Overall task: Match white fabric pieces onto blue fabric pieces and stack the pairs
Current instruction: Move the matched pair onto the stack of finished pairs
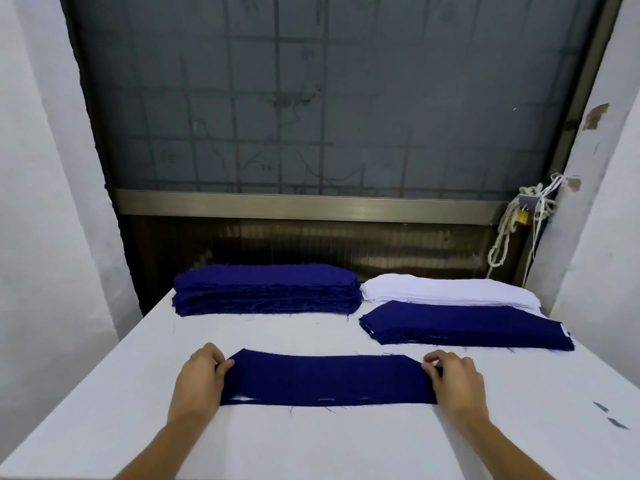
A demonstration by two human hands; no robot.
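The left hand [199, 377] has its grip closed on the left end of a blue fabric piece [325, 379], thumb and fingertips pinching the cloth at its angled corner. The right hand [457, 381] mirrors it, its grip clamped on the right end, so the piece lies stretched flat between the two hands on the near part of the white surface [104, 393]. Slivers of white show through along the piece's near edge, which suggests a white piece lies beneath it, though how well the two line up is hidden.

Farther back on the right sits the stack of pairs [464, 327], blue on top with a white edge peeking out at its right corner. Just behind it lies the white fabric pile [446, 289], and at back left, well apart, the blue fabric pile [266, 289].

My judgement is that the pair is being squared up before going onto the stack. The risk lies in the lift: two loose layers pinched only at the ends can slide against each other, and the middle can sag, so the pair could land skewed. Uneven pull from one hand would shift the lower layer out of line. Loose threads along the frayed edges may also catch and drag the stack's top piece askew.
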